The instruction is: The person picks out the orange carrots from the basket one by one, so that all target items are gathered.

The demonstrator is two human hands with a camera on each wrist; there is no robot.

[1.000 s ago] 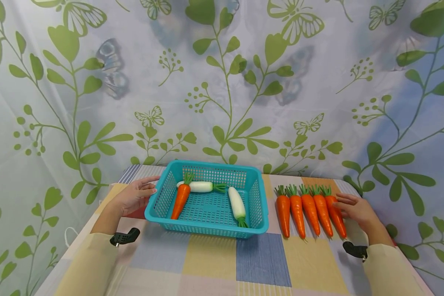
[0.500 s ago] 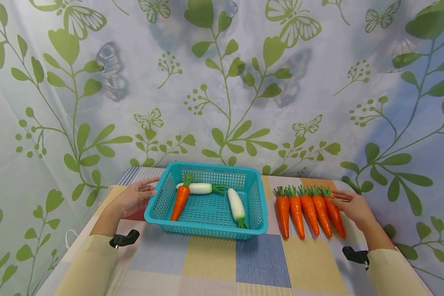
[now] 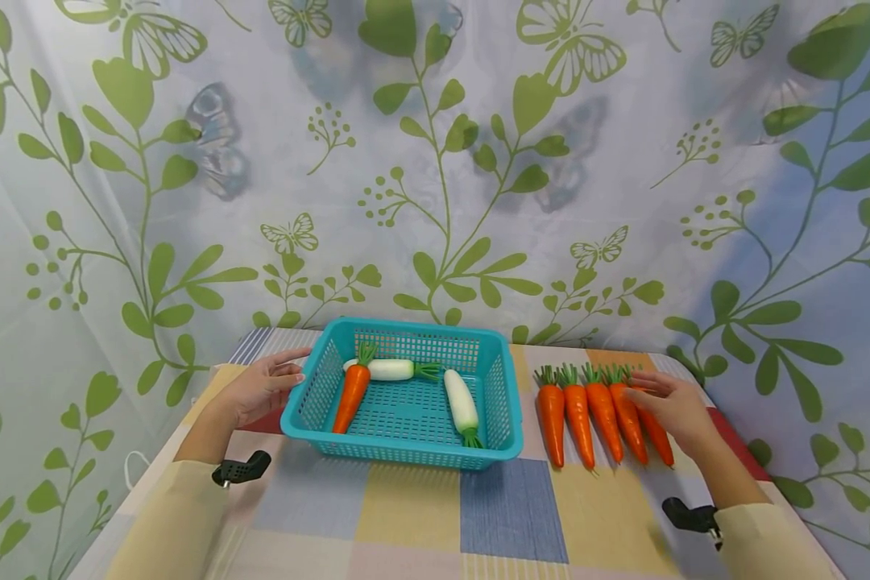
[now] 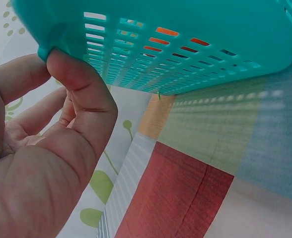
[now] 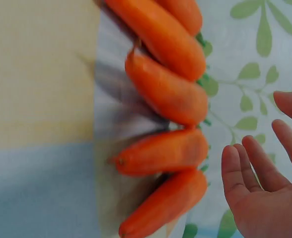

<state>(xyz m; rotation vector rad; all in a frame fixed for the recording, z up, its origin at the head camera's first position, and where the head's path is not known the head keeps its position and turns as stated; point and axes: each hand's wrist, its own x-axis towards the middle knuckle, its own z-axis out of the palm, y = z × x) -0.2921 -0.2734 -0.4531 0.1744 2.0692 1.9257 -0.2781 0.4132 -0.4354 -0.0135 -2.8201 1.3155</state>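
Observation:
My left hand [image 3: 261, 391] is at the left end of a teal plastic basket [image 3: 404, 453]; in the left wrist view its thumb [image 4: 76, 72] and a finger pinch the rim. Inside the basket lie one carrot [image 3: 351, 399] and two white radishes, one lying crosswise [image 3: 391, 370] at the back and one lengthwise [image 3: 461, 400] at the right. Over the right end of a row of several carrots [image 3: 578, 419] hovers my right hand [image 3: 670, 407], its fingers loosely extended and holding nothing. It partly covers the rightmost carrot [image 3: 656, 439], whose top is hidden.
A patchwork tablecloth [image 3: 413, 511] covers the table. Behind the table hangs a curtain [image 3: 435, 201] printed with leaves and butterflies, close to the basket's back edge. A gap of cloth separates the basket from the carrot row.
My right hand has moved left, from beside the rightmost carrot to above it. My left hand stays at the basket rim. The carrots and radishes have not moved.

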